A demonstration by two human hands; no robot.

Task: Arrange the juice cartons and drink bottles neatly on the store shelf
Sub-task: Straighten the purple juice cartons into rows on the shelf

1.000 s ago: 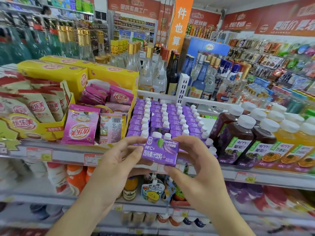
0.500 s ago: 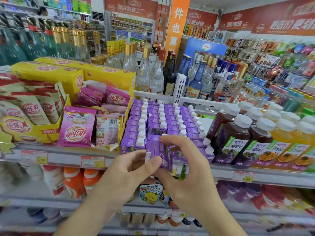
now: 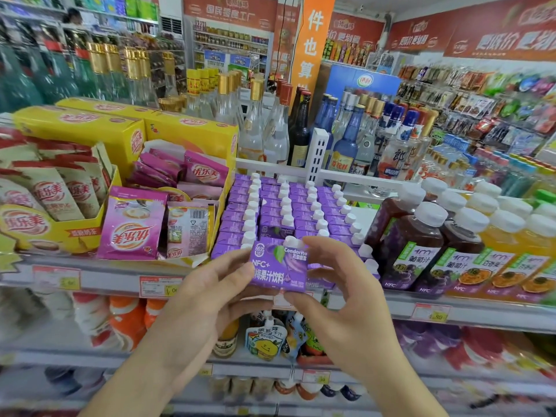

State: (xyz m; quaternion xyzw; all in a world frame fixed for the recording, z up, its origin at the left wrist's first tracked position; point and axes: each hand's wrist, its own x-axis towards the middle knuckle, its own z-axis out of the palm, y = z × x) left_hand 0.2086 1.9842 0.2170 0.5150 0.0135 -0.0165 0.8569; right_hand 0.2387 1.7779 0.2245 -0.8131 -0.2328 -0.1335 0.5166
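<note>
Purple coated paperboard forms the small juice carton (image 3: 278, 266), which is held at the shelf (image 3: 99, 276) lip, at 6 o'clock from the carton rows (image 3: 288, 212), label outward. It is pinched at its left edge by the left hand (image 3: 210, 293) and at top and bottom corners by the right hand (image 3: 343, 299). It is judged light, fairly stiff, dentable if squeezed; flat side panels are advised, clear of the white cap. Juice bottles (image 3: 421, 251) stand at 3 o'clock.

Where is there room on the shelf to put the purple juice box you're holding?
One bare patch shows: the white shelf floor between the purple carton rows and the dark juice bottles. Everywhere else is packed: pink sachet box tight on the left. Both hands hold the carton.
</note>
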